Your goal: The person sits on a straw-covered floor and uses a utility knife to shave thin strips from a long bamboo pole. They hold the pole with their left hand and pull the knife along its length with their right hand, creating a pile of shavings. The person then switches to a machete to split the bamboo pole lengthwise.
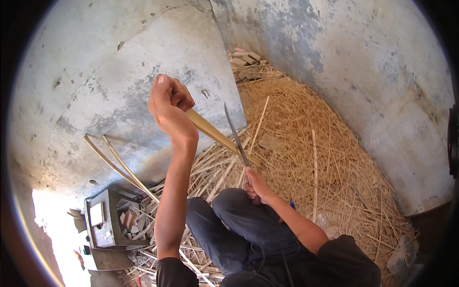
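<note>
My left hand point(168, 106) is raised and closed around the upper end of a flat bamboo strip point(217, 136) that slants down to the right. My right hand point(256, 186) rests on my knee and grips the handle of a long knife point(235, 136). The blade points up and meets the strip's lower part near its edge. I sit cross-legged in dark trousers point(234, 229) on the ground.
A thick pile of bamboo shavings point(315, 162) covers the floor against the concrete walls point(363, 62). Long thin bamboo strips point(119, 165) lean at the left. A grey metal box point(103, 222) stands at lower left. Bricks point(246, 60) lie in the far corner.
</note>
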{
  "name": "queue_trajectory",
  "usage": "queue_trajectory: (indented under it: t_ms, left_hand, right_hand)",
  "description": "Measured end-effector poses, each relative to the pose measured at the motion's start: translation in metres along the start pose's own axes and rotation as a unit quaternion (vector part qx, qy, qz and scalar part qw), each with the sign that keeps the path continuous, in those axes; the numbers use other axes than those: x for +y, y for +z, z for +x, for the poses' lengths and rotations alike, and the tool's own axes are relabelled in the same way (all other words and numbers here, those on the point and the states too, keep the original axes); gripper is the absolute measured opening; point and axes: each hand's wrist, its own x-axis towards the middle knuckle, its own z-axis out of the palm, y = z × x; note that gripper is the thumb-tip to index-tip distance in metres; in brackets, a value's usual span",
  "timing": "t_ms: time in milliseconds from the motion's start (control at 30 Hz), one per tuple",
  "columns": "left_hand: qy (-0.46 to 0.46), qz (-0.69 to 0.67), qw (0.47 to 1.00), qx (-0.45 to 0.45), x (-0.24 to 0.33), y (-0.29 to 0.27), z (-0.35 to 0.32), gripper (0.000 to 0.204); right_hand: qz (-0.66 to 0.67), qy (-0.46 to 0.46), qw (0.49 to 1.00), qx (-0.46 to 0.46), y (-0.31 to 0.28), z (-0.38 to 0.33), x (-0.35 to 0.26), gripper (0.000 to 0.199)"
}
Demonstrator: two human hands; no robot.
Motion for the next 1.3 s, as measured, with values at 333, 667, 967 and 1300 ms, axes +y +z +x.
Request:
queue_trajectory:
  t_ms: [333, 667, 967, 1300]
  left_hand:
    - [-0.014, 0.0, 0.999, -0.037, 0.004, 0.009, -0.008, 0.034]
    - [-0.005, -0.003, 1.0, -0.005, -0.001, 0.002, 0.006, 0.033]
    - [-0.002, 0.01, 1.0, -0.025, -0.001, 0.011, -0.002, 0.034]
    - [-0.003, 0.014, 1.0, -0.01, -0.001, 0.008, 0.001, 0.033]
  right_hand:
    - [-0.095, -0.169, 0.976, -0.098, 0.034, -0.02, -0.038, 0.047]
    - [-0.185, -0.079, 0.978, 0.056, -0.007, 0.02, -0.007, 0.042]
    - [-0.235, -0.309, 0.921, 0.034, 0.034, 0.011, -0.029, 0.03]
    - [-0.281, -0.162, 0.94, 0.107, -0.019, 0.041, 0.014, 0.021]
